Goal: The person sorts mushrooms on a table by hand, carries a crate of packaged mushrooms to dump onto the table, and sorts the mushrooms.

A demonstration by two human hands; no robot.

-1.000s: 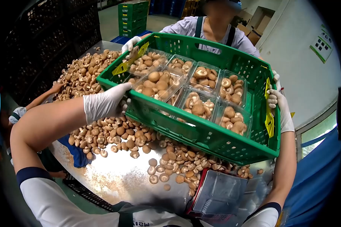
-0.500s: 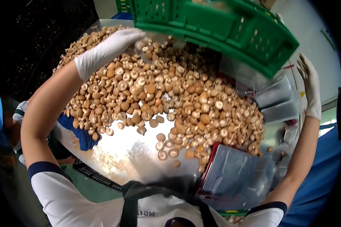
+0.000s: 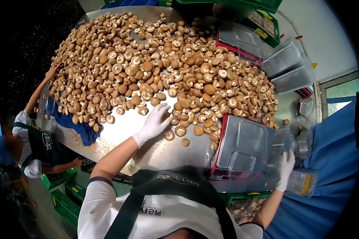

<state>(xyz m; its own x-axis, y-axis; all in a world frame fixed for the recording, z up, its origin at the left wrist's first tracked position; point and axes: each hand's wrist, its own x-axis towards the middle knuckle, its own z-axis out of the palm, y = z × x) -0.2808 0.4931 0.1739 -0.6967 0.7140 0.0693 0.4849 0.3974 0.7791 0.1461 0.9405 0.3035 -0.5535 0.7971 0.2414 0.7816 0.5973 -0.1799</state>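
The left hand (image 3: 154, 122) is hovering low over the near side of the metal bench (image 3: 157, 154), its gloved fingers loosely parted and a little bent; no grip on anything is showing. The loose mushrooms (image 3: 119, 69) are lying just beyond its fingertips, their ragged near border running across the bench, and this hand is the nearer of the two to them.

The right hand (image 3: 286, 169) is standing at the bench's near right corner, palm side unclear, fingers slightly spread and pointing away from the body. The clear trays (image 3: 283, 142) are sitting just ahead of its fingertips, closer to it than to the left hand; whether it is touching them I cannot tell. A clear pack (image 3: 302, 182) is lying beside it, toward the blue curtain (image 3: 331, 159).

Between the hands, a red-edged box (image 3: 223, 137) is carrying a thin, glossy, ribbed clear container (image 3: 249, 139). Toward the far right corner, more nested trays (image 3: 285, 59) are lying slantwise. The mushrooms are showing rounded, matte tan caps and pale stubby stems, against smooth, glaring metal. At the left edge, a co-worker's hand (image 3: 53, 72) is touching the heap beside a crumpled blue cloth (image 3: 77, 128).
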